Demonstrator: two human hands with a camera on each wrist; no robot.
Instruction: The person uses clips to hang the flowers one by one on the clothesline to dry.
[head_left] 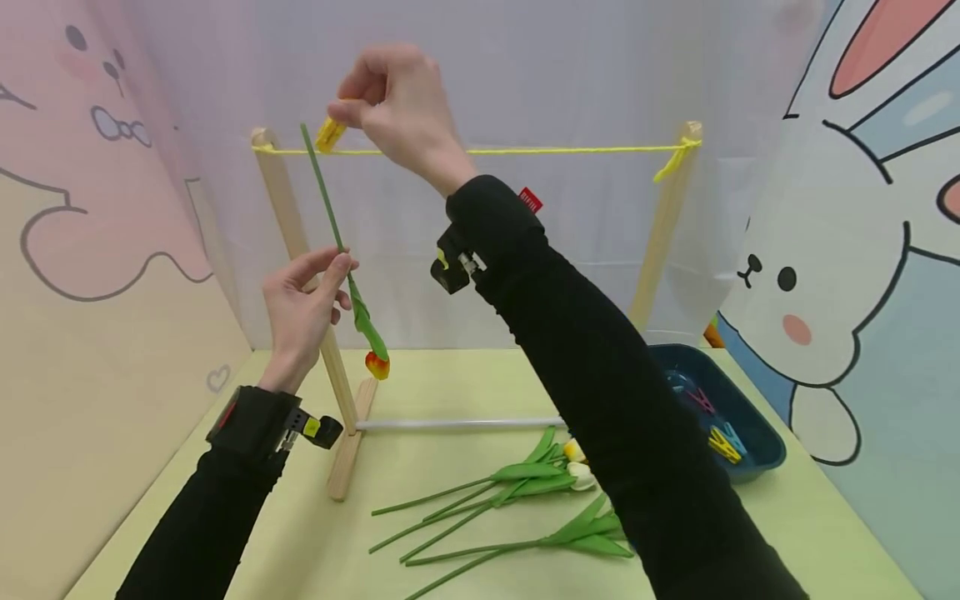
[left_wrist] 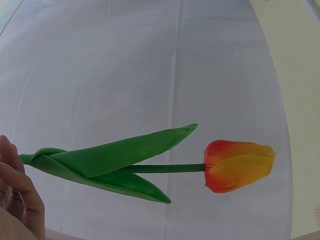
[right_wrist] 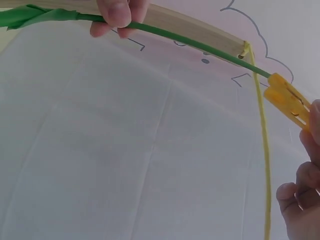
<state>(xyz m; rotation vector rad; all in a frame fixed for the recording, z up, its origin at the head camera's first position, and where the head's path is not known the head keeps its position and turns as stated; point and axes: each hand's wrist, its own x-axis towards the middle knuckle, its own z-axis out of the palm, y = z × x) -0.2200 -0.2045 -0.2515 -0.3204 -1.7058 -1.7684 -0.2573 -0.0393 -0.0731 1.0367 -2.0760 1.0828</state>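
Note:
My left hand (head_left: 303, 296) pinches the green stem of an artificial tulip (left_wrist: 240, 166), which hangs head down with its orange-red bloom lowest. The stem's upper end rises past the yellow string (head_left: 555, 151) near the left post. Up at the string, my right hand (head_left: 405, 108) grips a yellow clothespin (right_wrist: 287, 100) between thumb and fingers. In the right wrist view the clothespin's jaws are right at the stem's tip, beside the string. The left wrist view shows the tulip's leaves folded along the stem, with only part of the left hand in sight.
Wooden posts (head_left: 667, 225) hold up the string, with a white rod (head_left: 457, 425) low between them. Several more tulips (head_left: 525, 483) lie on the pale yellow table (head_left: 300, 542). A dark blue tray (head_left: 768, 446) at the right holds clothespins (head_left: 723, 446), partly behind my right sleeve.

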